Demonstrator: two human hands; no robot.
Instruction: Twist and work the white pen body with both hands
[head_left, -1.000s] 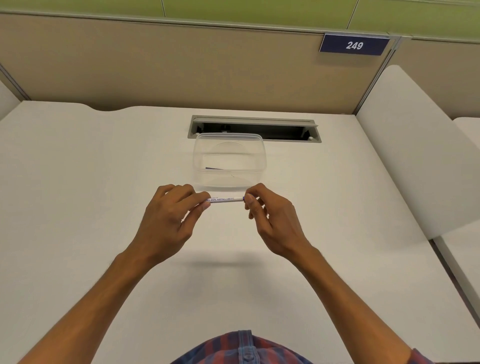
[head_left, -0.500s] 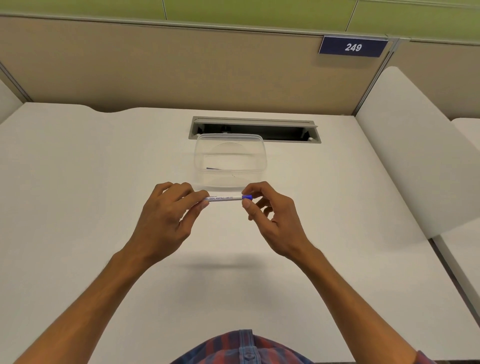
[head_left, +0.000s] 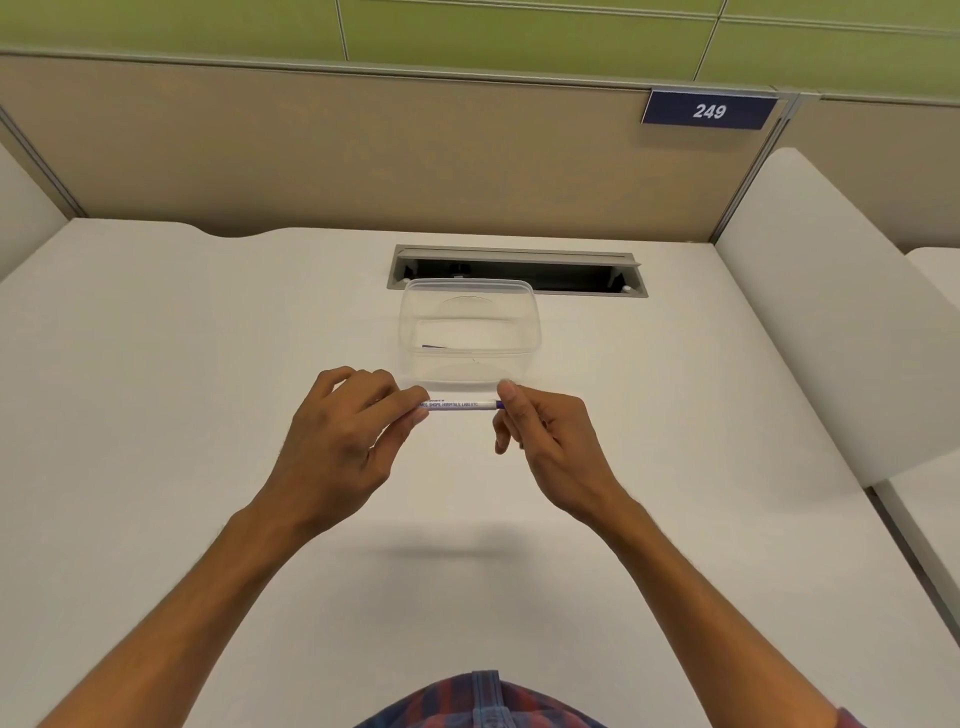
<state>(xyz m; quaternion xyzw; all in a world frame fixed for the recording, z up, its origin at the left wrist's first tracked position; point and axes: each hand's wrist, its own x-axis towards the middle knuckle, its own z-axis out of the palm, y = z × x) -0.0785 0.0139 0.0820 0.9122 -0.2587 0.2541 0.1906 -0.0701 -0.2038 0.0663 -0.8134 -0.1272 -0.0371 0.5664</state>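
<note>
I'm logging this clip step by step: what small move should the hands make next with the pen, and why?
Probably carry the pen forward over the clear container: left hand and right hand pinch its ends just short of the open tub.

The right hand (head_left: 550, 436) changes its hold on the pen (head_left: 460, 405): a second ago its fingertips cover the pen's right end, half a second ago the blue tip shows between thumb and forefinger, and now the forefinger stands straighter over that end with only a sliver of blue showing. The pen sits a touch closer to the clear plastic container (head_left: 470, 332).
</note>
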